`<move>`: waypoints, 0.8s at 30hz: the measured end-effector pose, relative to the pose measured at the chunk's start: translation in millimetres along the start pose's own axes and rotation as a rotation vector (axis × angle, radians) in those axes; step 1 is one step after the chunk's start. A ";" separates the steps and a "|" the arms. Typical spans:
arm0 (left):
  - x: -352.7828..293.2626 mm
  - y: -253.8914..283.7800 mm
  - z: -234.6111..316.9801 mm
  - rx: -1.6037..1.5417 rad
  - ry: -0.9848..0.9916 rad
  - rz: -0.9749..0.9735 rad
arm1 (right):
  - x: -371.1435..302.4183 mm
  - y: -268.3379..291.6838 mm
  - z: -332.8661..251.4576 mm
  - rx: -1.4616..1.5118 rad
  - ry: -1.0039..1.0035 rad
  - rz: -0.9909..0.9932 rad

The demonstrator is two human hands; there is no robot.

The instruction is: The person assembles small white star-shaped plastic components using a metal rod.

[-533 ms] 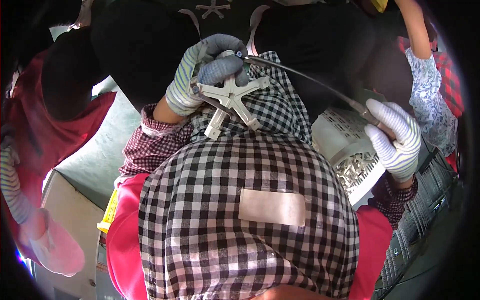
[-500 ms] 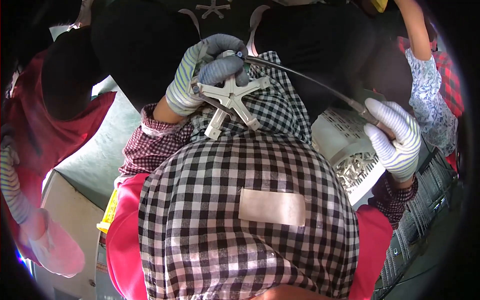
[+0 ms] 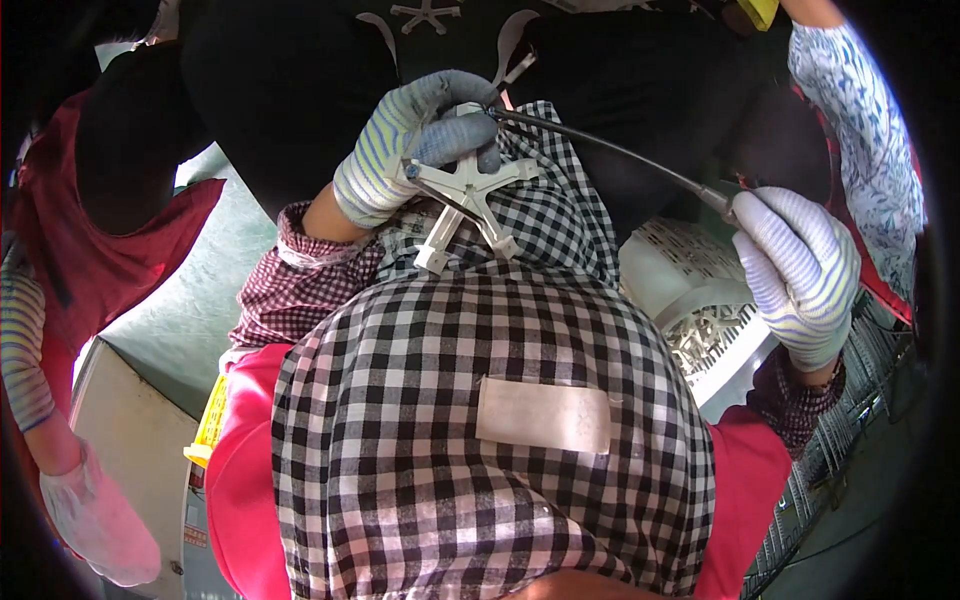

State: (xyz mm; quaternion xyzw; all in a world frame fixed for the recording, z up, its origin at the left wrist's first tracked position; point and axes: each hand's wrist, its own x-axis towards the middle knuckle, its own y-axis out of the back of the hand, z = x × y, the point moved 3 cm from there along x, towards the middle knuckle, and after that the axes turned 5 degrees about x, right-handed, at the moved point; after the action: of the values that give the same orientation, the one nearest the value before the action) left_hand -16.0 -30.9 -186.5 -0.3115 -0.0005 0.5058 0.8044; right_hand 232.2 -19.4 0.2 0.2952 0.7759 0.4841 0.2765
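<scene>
My left hand (image 3: 405, 150), in a striped knit glove, is closed around one side of a white star-shaped plastic piece (image 3: 468, 187) with several arms. A small blue spot (image 3: 411, 172) shows on one arm, with a dark strip running from it across the piece. My right hand (image 3: 805, 275), gloved alike, is closed on the handle end of a tool (image 3: 625, 150) with a long thin dark shaft, like a screwdriver. The shaft's far end meets the piece at my left fingertips; the tip itself is hard to see. A checked apron lies below both hands.
A white basket (image 3: 655, 270) beside my right forearm lies near several small pale parts (image 3: 705, 335). Another star-shaped piece (image 3: 425, 15) is at the far edge. A yellow basket (image 3: 208, 430) shows at left. Co-workers flank me: a gloved hand (image 3: 22, 340) left, a patterned sleeve (image 3: 860, 130) right.
My right hand has shifted slightly right, the shaft end staying at my left fingertips. The star-shaped piece has turned a little. A light, dark-ended strip now sticks out beyond my left fingers. The co-workers' arms have moved.
</scene>
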 end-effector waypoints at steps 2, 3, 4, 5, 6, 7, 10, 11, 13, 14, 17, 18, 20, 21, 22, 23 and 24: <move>0.8 -1.5 -3.0 0.082 0.054 -0.005 | 2.3 4.2 -6.3 -0.168 0.125 -0.047; 0.9 -2.7 -6.6 0.084 0.063 -0.019 | 2.2 5.9 -6.9 -0.171 0.114 -0.048; 1.5 -4.2 -10.4 0.085 0.071 -0.037 | 1.4 6.3 -6.8 -0.137 0.086 -0.082; -2.2 -2.4 -13.1 0.090 0.080 -0.020 | 5.5 2.6 -2.1 -0.088 0.090 -0.117; -5.7 -0.5 -14.5 0.092 0.084 -0.001 | 7.9 -0.6 4.0 0.034 0.073 -0.137; -9.7 1.5 -16.2 0.140 0.100 0.008 | 11.2 -4.1 9.3 0.046 0.090 -0.140; -7.9 -2.8 -16.5 0.268 0.134 -0.068 | 1.0 -6.8 17.7 0.563 -0.362 -0.243; -7.7 -3.7 -16.7 0.270 0.135 -0.076 | -2.0 -8.7 18.2 0.564 -0.369 -0.238; -8.5 -4.8 -17.2 0.263 0.138 -0.080 | -7.2 -11.9 21.7 0.700 -0.470 -0.161; -10.0 -5.3 -14.4 0.265 0.142 -0.077 | -8.9 -13.6 23.7 0.701 -0.565 -0.178; -10.4 -5.4 -11.7 0.265 0.274 -0.112 | -4.9 -6.0 21.9 0.470 -0.331 -0.222; -7.0 -7.9 -14.2 0.166 0.234 -0.203 | -7.5 -1.7 19.4 0.414 -0.326 -0.261; -10.9 -5.3 -25.4 0.074 0.199 -0.235 | -6.3 -4.9 21.8 0.411 -0.276 -0.220; -10.9 -4.8 -33.1 -0.013 0.086 -0.298 | -5.1 -5.1 21.7 0.398 -0.246 -0.177; -12.6 -4.9 -34.9 -0.098 -0.029 -0.360 | -4.1 -6.5 22.3 0.401 -0.237 -0.182; -11.8 -5.4 -32.7 -0.100 -0.028 -0.364 | -5.0 -5.1 21.2 0.287 -0.154 -0.144; -11.4 -6.4 -30.1 -0.103 0.056 -0.375 | -5.2 -3.7 19.7 0.175 -0.070 -0.107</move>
State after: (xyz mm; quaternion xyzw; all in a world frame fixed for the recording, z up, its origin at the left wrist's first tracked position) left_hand -6.9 -57.2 -203.9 -0.3606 -0.0619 0.3377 0.8673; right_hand 249.1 -12.9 -9.9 0.2929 0.8197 0.3887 0.3020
